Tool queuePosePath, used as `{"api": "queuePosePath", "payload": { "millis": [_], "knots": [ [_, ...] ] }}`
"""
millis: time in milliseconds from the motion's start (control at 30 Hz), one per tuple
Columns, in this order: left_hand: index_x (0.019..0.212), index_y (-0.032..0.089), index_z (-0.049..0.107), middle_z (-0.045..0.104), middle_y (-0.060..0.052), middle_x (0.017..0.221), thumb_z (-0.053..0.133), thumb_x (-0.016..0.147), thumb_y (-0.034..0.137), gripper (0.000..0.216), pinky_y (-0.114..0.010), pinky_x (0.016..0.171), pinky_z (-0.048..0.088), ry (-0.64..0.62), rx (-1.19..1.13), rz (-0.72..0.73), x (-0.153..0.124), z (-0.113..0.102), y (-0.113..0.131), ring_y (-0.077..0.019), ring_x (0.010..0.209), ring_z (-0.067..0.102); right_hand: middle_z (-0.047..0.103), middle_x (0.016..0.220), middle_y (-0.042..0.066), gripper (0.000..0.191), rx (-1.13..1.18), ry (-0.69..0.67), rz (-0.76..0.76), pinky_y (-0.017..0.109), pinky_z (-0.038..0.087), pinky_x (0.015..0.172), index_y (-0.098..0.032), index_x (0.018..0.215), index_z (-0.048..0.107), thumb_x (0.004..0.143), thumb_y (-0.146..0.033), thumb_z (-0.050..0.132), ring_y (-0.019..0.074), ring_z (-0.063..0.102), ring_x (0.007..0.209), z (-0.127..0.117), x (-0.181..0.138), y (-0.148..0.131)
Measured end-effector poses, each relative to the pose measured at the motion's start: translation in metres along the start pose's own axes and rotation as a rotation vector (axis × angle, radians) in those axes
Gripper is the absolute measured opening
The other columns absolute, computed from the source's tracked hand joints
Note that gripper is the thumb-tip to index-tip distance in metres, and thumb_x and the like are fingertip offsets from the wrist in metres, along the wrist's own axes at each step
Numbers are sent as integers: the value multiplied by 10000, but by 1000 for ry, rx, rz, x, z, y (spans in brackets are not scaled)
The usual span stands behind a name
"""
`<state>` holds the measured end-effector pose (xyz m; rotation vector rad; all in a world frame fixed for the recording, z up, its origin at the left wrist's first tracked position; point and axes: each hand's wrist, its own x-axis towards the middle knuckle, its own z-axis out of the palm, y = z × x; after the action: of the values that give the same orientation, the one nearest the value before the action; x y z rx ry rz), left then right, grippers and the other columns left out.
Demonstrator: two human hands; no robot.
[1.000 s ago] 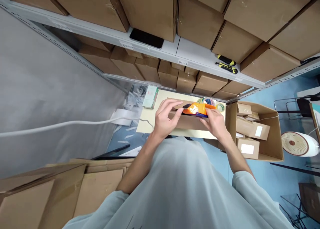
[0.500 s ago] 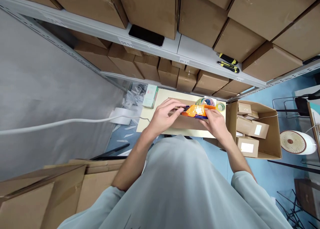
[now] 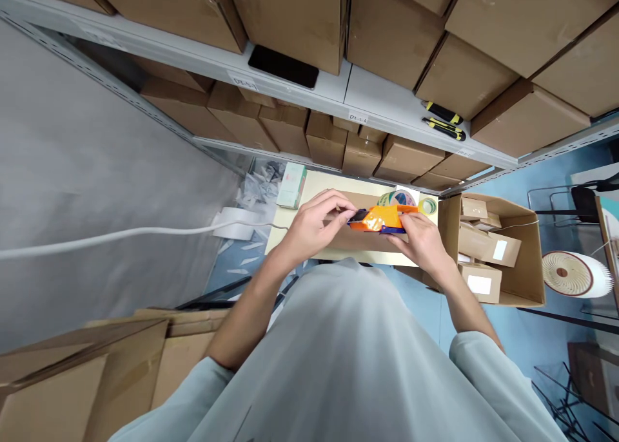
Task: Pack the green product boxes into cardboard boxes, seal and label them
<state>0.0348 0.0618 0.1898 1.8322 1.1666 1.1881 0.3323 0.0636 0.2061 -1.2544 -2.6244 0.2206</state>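
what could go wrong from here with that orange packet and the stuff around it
The orange packet might slip: the left hand and right hand hold it by its ends.
The tape rolls sit close behind it and might get knocked.
The box cutters lie near the shelf's front edge; a bump could drop them.

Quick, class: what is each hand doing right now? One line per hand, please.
Left hand: closed, pinching the dark end of the orange packet.
Right hand: closed, holding the packet's other end.

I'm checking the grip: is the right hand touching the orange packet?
Touching. In the head view, the right hand pinches the orange packet at one end.
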Motion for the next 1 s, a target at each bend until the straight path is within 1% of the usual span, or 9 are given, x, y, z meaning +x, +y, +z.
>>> {"api": "queuePosePath", "payload": {
  "millis": [167, 267, 400, 533, 633, 733, 833, 900, 1000],
  "knots": [
    [1044, 239, 778, 787, -66, 1019, 653, 1096, 307, 151, -354, 863, 617, 63, 8, 6, -13, 6, 1, -210, 954, 737, 799, 898, 117, 461, 17, 5, -15, 402, 581, 782, -224, 1083, 662, 1158, -654, 511, 309, 747, 837, -3, -1, -7],
    [1042, 246, 788, 792, -64, 1027, 675, 1084, 324, 144, -365, 888, 622, 64, -28, -56, -24, 7, 1, -215, 959, 739, 798, 892, 117, 508, 14, -27, -36, 379, 548, 738, -221, 1066, 657, 1162, -684, 472, 297, 743, 805, -9, -5, -13],
    [1033, 242, 794, 794, -63, 1011, 701, 1067, 374, 165, -348, 852, 624, 76, -132, -183, -39, 10, 0, -207, 915, 729, 766, 809, 92, 559, 0, -162, -43, 361, 475, 658, -214, 1046, 664, 1160, -717, 447, 275, 714, 718, -18, -8, -19],
    [1003, 222, 776, 794, -61, 957, 691, 1056, 499, 294, -330, 809, 631, 115, -229, -355, -49, 23, -8, -200, 860, 731, 731, 749, 60, 610, 13, -321, -8, 344, 403, 613, -221, 1057, 698, 1126, -781, 467, 256, 674, 638, -21, 4, -20],
    [991, 210, 747, 795, -64, 935, 691, 1028, 620, 415, -328, 785, 643, 136, -309, -463, -53, 33, -19, -208, 845, 745, 693, 685, 22, 549, 85, -433, 44, 327, 364, 599, -224, 1046, 725, 1092, -753, 585, 227, 635, 579, -26, 20, -19],
    [980, 203, 737, 793, -69, 929, 724, 986, 679, 476, -326, 761, 640, 136, -357, -513, -56, 34, -28, -206, 820, 740, 672, 654, -14, 471, 201, -552, 122, 313, 358, 589, -220, 1080, 745, 1060, -685, 674, 187, 579, 529, -42, 30, -15],
    [962, 207, 745, 786, -71, 908, 765, 945, 696, 490, -327, 728, 631, 182, -364, -529, -58, 24, -39, -199, 775, 716, 676, 657, -17, 484, 274, -630, 224, 310, 366, 574, -222, 1031, 741, 1026, -702, 685, 173, 558, 524, -66, 29, -8],
    [945, 212, 749, 781, -72, 892, 791, 917, 704, 494, -337, 727, 634, 232, -365, -537, -58, 14, -49, -200, 758, 703, 702, 680, -3, 533, 331, -680, 305, 310, 385, 568, -225, 988, 730, 998, -756, 681, 179, 590, 549, -80, 28, 0],
    [914, 206, 753, 770, -72, 866, 819, 874, 703, 503, -347, 741, 639, 238, -393, -574, -56, 5, -68, -195, 740, 690, 769, 759, 33, 615, 474, -780, 410, 310, 458, 586, -224, 946, 712, 939, -839, 698, 204, 683, 633, -87, 34, 13]
  ]
}}
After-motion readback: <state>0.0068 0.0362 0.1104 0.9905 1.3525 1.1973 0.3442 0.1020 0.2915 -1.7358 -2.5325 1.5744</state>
